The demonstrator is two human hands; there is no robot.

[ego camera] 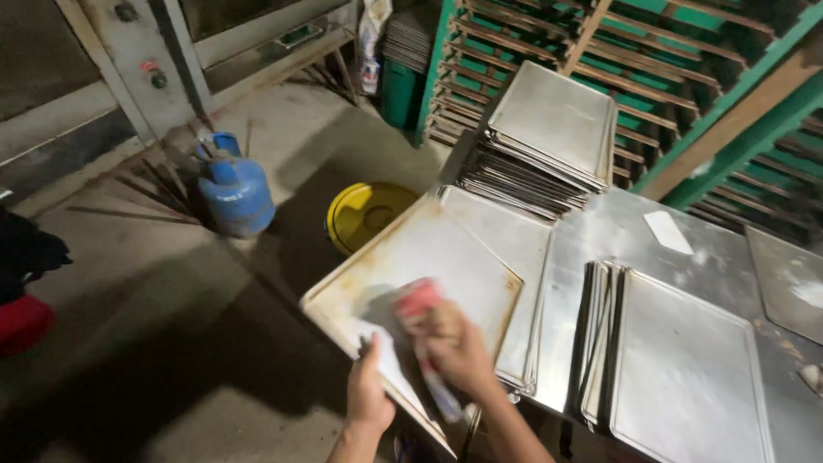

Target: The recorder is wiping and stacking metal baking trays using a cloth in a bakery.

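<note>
**A:** Where's the tray relative to the hands?

**B:** Directly ahead of both. The baking tray (429,257) lies tipped, its near corner off the steel table (591,240) edge, its far side resting over the flat trays there. Long axis runs from near-left to far-right, away from the person.

**A:** Hands?

**B:** Left hand (369,394) is clamped on the tray's near edge, thumb on top, holding it up. Right hand (459,347) is closed around a pink-red cloth (417,300), pressed on the tray face just right of the left. Blurred, so exact finger hold on the cloth is unclear.

**A:** Which hand is nearer the centre?

**B:** Right. It sits further in on the sheet; the left stays at the rim. Hands close together, not touching.

**A:** Around it?

**B:** Tray stack (549,146) beyond, upright-leaning trays (600,334) to the right. Yellow bucket (369,210) and blue gas cylinder (233,189) on the floor, left.
</note>
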